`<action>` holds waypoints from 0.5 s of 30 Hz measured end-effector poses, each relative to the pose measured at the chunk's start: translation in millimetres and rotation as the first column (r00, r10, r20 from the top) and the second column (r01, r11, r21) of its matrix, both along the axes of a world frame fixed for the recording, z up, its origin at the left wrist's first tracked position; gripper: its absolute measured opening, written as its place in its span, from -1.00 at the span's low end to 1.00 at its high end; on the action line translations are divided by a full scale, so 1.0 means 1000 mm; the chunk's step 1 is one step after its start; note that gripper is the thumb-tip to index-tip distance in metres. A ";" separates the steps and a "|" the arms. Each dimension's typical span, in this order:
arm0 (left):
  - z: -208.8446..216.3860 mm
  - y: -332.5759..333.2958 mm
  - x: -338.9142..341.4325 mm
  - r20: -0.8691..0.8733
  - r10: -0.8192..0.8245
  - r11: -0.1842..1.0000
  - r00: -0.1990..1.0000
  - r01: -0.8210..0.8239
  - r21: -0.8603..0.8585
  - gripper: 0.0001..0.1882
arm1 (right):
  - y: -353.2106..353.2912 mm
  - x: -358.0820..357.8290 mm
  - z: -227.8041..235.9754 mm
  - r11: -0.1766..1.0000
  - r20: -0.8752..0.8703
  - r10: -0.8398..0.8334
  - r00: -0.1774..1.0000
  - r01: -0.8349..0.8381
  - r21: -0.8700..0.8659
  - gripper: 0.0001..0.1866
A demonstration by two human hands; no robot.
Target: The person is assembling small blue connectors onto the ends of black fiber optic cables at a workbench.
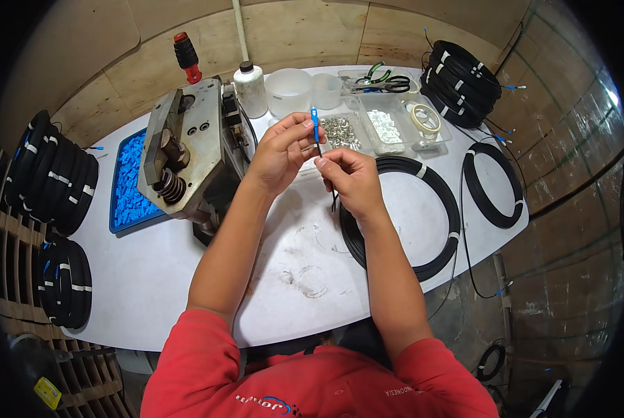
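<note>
Above the middle of the white table, my left hand (pixel 278 152) pinches a slim blue cable connector (pixel 315 120) between thumb and fingers, its tip pointing up. A black cable (pixel 333 198) runs down from the connector. Just below and to the right, my right hand (pixel 354 182) is closed on that cable, thumb against the fingers. The cable's lower part hangs past my right hand. Behind the right hand lies a large coil of black cable (pixel 454 216), tied with white bands. Part of that coil is hidden by my right forearm.
A metal press (pixel 204 132) stands left, beside a blue tray (pixel 120 228) of blue connectors. Behind are a white bottle (pixel 250 94), plastic tubs (pixel 288 90), boxes of small metal and white parts, scissors (pixel 396 84) and a tape roll (pixel 425 120). Stacked cable coils (pixel 460 83) flank both sides.
</note>
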State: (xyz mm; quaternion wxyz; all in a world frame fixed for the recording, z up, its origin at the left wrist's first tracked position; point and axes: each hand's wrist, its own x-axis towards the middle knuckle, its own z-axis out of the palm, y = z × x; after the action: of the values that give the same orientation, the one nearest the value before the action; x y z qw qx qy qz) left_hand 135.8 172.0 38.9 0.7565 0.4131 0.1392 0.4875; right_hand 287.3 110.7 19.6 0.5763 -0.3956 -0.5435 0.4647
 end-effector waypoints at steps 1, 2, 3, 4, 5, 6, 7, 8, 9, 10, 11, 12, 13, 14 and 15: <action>0.000 0.000 0.000 0.004 0.002 1.000 1.000 -0.002 0.003 -0.86 | 0.000 0.000 -0.001 1.000 0.006 0.001 1.000 -0.001 0.005 -0.88; 0.000 0.000 0.000 0.004 0.002 1.000 1.000 -0.002 0.003 -0.86 | 0.000 0.000 -0.001 1.000 0.006 0.001 1.000 -0.001 0.005 -0.88; 0.001 0.000 0.000 0.004 -0.001 1.000 1.000 0.001 -0.003 -0.86 | 0.001 0.000 -0.001 1.000 -0.010 -0.006 1.000 0.006 0.004 -0.88; 0.002 -0.001 0.000 0.004 -0.004 1.000 1.000 0.004 -0.008 -0.86 | 0.001 0.000 -0.001 1.000 -0.026 -0.012 1.000 0.012 0.004 -0.89; 0.002 -0.001 0.000 0.004 -0.004 1.000 1.000 0.004 -0.008 -0.86 | 0.001 -0.001 0.000 1.000 -0.026 -0.012 1.000 0.012 0.003 -0.89; 0.002 -0.002 0.001 0.004 -0.009 1.000 1.000 0.009 0.002 -0.86 | 0.001 -0.002 0.001 1.000 -0.047 -0.026 0.999 0.026 -0.002 -0.89; 0.002 -0.002 0.001 0.005 -0.014 1.000 1.000 0.014 0.012 -0.86 | 0.001 -0.002 0.002 0.999 -0.068 -0.040 0.997 0.040 -0.008 -0.89; 0.002 -0.001 0.001 0.006 -0.014 1.000 1.000 0.014 0.013 -0.86 | 0.001 -0.002 0.001 0.999 -0.067 -0.040 0.997 0.040 -0.007 -0.89; 0.001 -0.001 0.000 0.002 -0.010 1.000 1.000 0.010 0.014 -0.87 | 0.001 -0.002 0.001 0.999 -0.049 -0.042 0.998 0.042 -0.001 -0.89; 0.002 -0.001 0.000 -0.001 -0.007 1.000 1.000 0.007 0.015 -0.87 | 0.001 -0.001 0.000 0.999 -0.031 -0.044 0.999 0.044 0.005 -0.89; 0.002 -0.001 0.000 -0.001 -0.007 1.000 1.000 0.007 0.016 -0.87 | 0.001 -0.001 0.000 0.999 -0.031 -0.044 0.999 0.044 0.006 -0.89; 0.002 -0.001 0.000 -0.005 0.004 1.000 1.000 -0.004 0.019 -0.87 | 0.001 0.000 0.000 0.999 -0.014 -0.035 0.999 0.035 0.005 -0.89; 0.002 -0.002 0.001 -0.009 0.016 1.000 1.000 -0.016 0.021 -0.87 | 0.001 0.000 -0.001 1.000 0.002 -0.026 1.000 0.026 0.003 -0.89; 0.002 -0.002 0.001 -0.009 0.016 1.000 1.000 -0.015 0.020 -0.87 | 0.001 0.000 -0.001 1.000 0.002 -0.026 1.000 0.026 0.002 -0.89; 0.002 -0.002 0.001 -0.012 0.018 1.000 1.000 -0.017 0.017 -0.88 | 0.000 0.000 -0.001 1.000 0.001 -0.023 1.000 0.023 -0.002 -0.89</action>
State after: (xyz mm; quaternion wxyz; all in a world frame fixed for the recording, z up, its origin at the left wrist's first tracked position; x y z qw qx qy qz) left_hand 137.1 169.7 41.4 0.7478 0.4213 0.1434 0.4927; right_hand 287.3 111.1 19.0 0.5809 -0.4028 -0.5386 0.4585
